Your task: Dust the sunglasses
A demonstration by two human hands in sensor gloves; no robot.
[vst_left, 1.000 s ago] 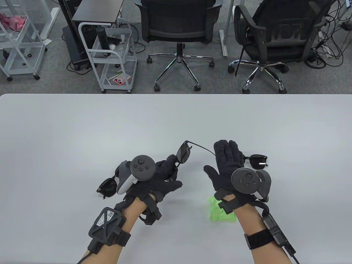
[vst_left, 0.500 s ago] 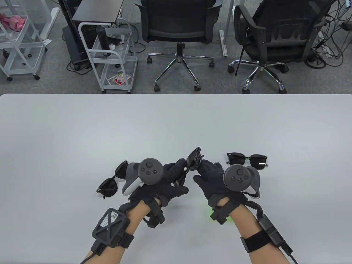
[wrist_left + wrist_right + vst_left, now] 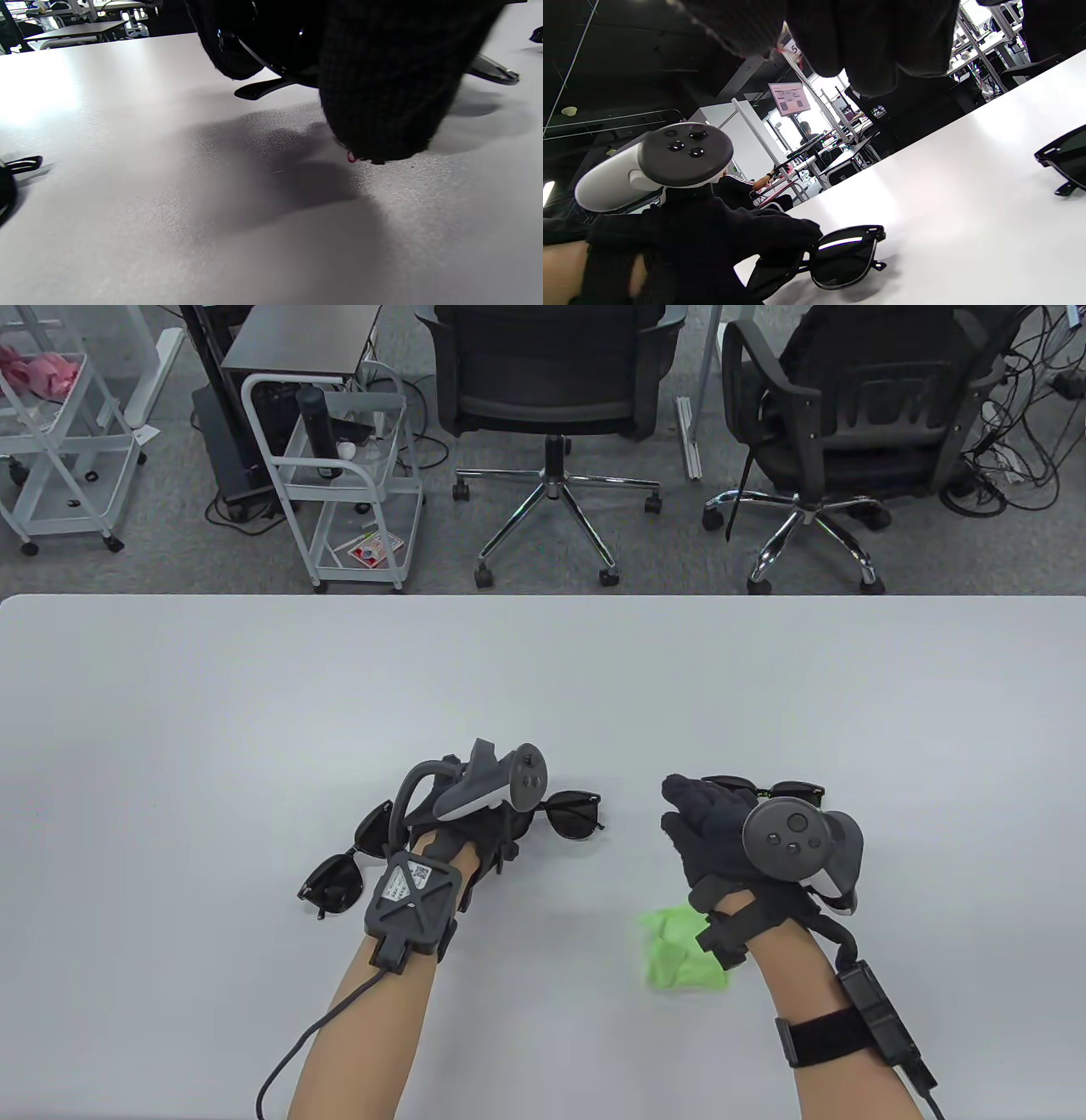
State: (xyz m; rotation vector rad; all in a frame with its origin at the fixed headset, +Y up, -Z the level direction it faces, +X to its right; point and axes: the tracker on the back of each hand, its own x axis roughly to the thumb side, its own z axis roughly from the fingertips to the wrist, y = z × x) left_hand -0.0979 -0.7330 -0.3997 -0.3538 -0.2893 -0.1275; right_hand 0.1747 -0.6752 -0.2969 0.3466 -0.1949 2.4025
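Black knit gloves (image 3: 713, 836), grey trackers (image 3: 797, 841), black wrist straps (image 3: 819, 1037), cables (image 3: 293, 1056)

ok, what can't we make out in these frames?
- Left hand grip on the middle sunglasses: tracker covers it in table view; glove fills left wrist view.
- Right pair: mostly behind right hand.
- Cloth: partly under right wrist.

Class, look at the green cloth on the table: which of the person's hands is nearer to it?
Right. The right hand is just beyond the green cloth, its wrist over the cloth's edge. The left hand is farther off, across the table.
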